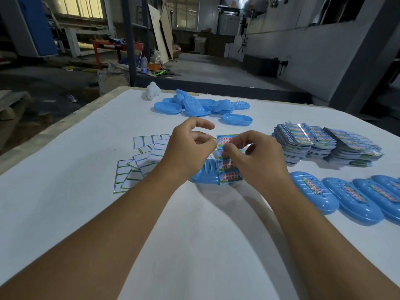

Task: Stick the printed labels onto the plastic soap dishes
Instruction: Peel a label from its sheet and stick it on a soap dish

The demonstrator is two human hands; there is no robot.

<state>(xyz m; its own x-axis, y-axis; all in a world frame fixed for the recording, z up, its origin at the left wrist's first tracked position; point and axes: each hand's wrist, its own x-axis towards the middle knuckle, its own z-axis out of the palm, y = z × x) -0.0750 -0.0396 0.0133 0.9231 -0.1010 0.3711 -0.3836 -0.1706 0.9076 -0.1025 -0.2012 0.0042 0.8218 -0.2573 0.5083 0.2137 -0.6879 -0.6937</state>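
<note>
Both hands on the label sheet (229, 158) mid-frame: left hand (190, 148) grip pinches its edge, right hand (249, 156) grip pinches a label. I'd peel slowly over the soap dish (205, 173).

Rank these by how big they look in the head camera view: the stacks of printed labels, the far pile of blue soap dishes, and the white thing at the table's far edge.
1. stacks of printed labels
2. far pile of blue soap dishes, close behind; it lies farther away, so this order is unsure
3. white thing, clearly smallest
</note>
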